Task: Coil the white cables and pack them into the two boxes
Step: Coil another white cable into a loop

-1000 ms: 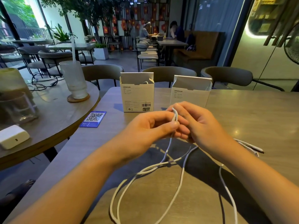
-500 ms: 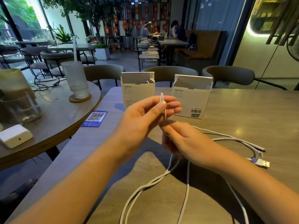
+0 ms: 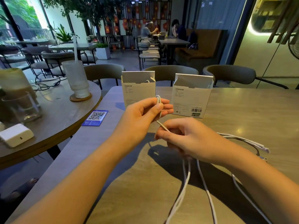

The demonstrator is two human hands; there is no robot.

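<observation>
Above the desk (image 3: 242, 107), the left hand (image 3: 142, 115) is raised, its grip pinching a small loop of white cable (image 3: 158, 101). Just below it, the right hand (image 3: 186, 138) curls around the same cable, whose slack trails down across the desk. Beyond both grips stand two open white boxes (image 3: 138, 90) marked "UGREEN".

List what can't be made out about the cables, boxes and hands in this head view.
- Left box contents: its front wall hides all but a bit of white at the opening.
- Right box contents: hidden by its wall.
- White cable length: cut off by the bottom edge.
- Right hand fingertips: hidden behind its own knuckles.
</observation>
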